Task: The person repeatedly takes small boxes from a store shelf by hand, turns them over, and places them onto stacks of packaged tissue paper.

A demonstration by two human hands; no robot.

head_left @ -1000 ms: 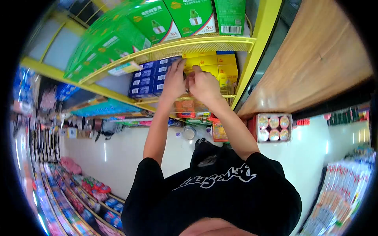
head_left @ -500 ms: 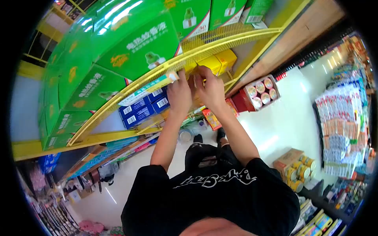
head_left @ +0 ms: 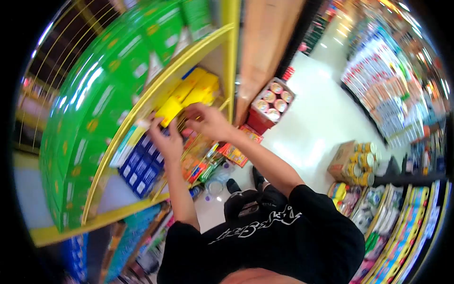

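Observation:
My left hand point(head_left: 165, 141) is raised at the shelf, its fingertips around the near end of a small yellow box point(head_left: 169, 110). Motion blur softens the contact between them. Close by on the right, my right hand point(head_left: 209, 122) has loosely bent fingers spread apart, with nothing visible in them. Its fingertips are near the yellow box's right side; whether they touch is unclear. More yellow boxes point(head_left: 202, 85) sit behind on the same shelf. Dark blue boxes point(head_left: 142, 165) are stacked left of my left hand, beside a pale, flat carton point(head_left: 127, 144).
Large green boxes point(head_left: 94, 123) fill the level above, behind a yellow shelf edge point(head_left: 111, 158). An open carton of round tubs point(head_left: 273, 102) stands right of the shelf. Across the aisle are a carton with yellow cans point(head_left: 364, 163) and a magazine-like stack of packets point(head_left: 385, 90).
My view has turned and shifted right. My hands, close together before, have separated, and the left is lower. A yellow box now shows plainly at my left fingertips.

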